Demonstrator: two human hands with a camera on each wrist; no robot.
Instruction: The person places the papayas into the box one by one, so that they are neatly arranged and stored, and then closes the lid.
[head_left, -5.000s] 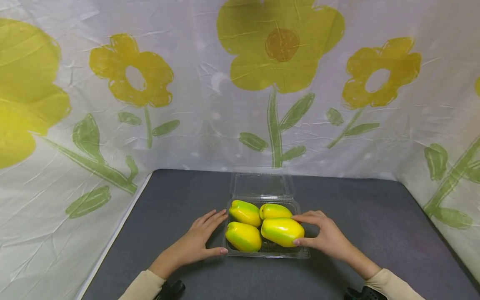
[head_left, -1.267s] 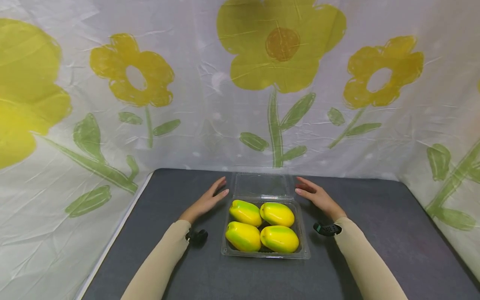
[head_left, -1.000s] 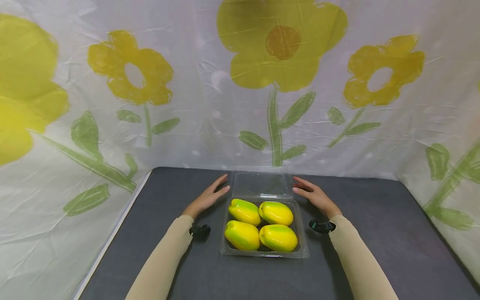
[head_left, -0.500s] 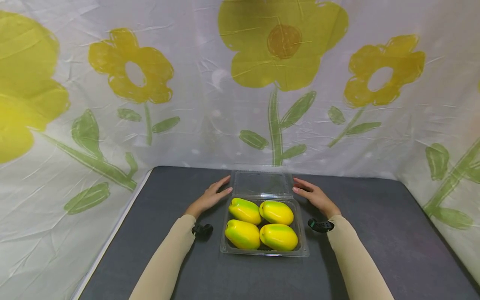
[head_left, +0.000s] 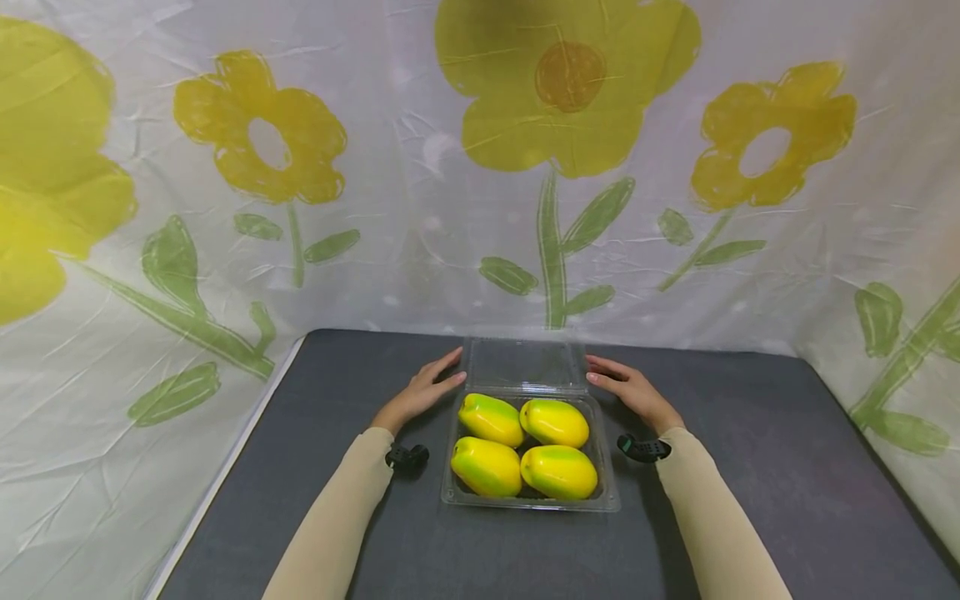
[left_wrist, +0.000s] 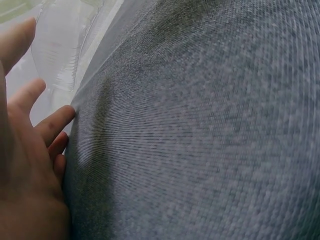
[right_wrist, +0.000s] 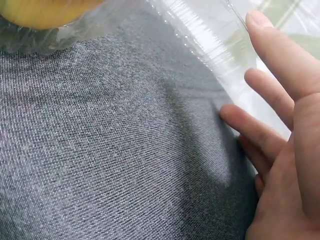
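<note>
A clear plastic clamshell box [head_left: 528, 505] lies with its lid [head_left: 525, 365] folded back behind it. Several glossy yellow-green, mango-like fruits [head_left: 486, 467] fill the base in two rows. My left hand [head_left: 420, 393] is at the lid's left side, fingers extended and thumb apart. At the lid's right side, my right hand [head_left: 633, 393] mirrors it, its fingers lightly bent. Both hands' fingertips are at or very near the lid edges; whether they touch it I cannot tell. In the right wrist view, a fruit [right_wrist: 42, 11] shows through the box wall, left of the hand [right_wrist: 285, 150].
The box stands on a dark grey cloth-covered table [head_left: 337, 367]. Close behind the lid hangs a white curtain [head_left: 420, 250] printed with yellow flowers. Black wrist cameras sit on the left wrist [head_left: 407, 457] and the right wrist [head_left: 643, 448].
Five seconds ago my right hand held the front right fruit; it now lies in the base, let go. Both hands have moved back to the lid's sides, lately closing in on it slightly.
</note>
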